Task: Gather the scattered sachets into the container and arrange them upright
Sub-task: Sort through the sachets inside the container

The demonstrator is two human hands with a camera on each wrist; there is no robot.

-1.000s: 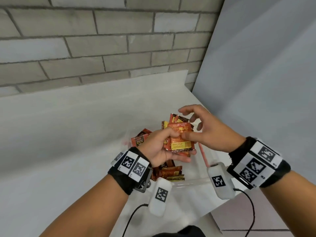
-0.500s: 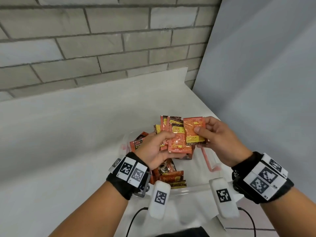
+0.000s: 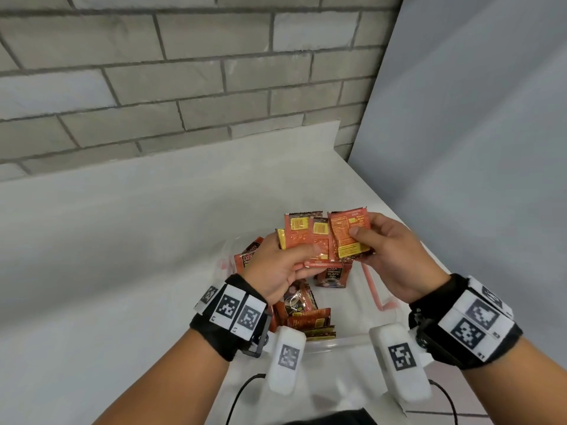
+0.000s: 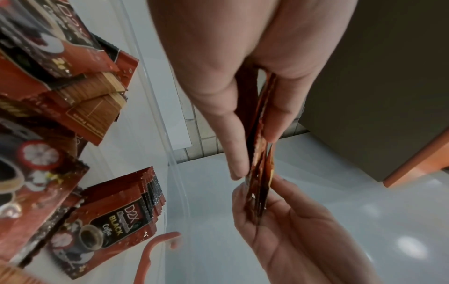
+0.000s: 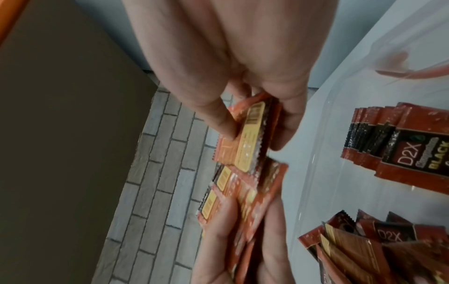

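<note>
Left hand (image 3: pixel 280 268) gripping a fanned bunch of orange foil sachets (image 3: pixel 302 237) above the clear plastic container (image 3: pixel 346 340) on the white bench (image 3: pixel 122 240). Right hand (image 3: pixel 389 259) fingers (image 3: pixel 357 233) pinching one orange sachet (image 3: pixel 348 233) beside that bunch. More sachets (image 3: pixel 302 308) lying inside the container

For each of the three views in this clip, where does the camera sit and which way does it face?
Head: worn on the head, looking forward and down at the left hand and right hand, both forearms, over the clear container.
Left wrist: looks along the left hand to its fingers pinching sachets edge-on.
Right wrist: looks along the right hand to its fingers.
Shared: both wrist views show the upright D2X sachet row in the container.
</note>
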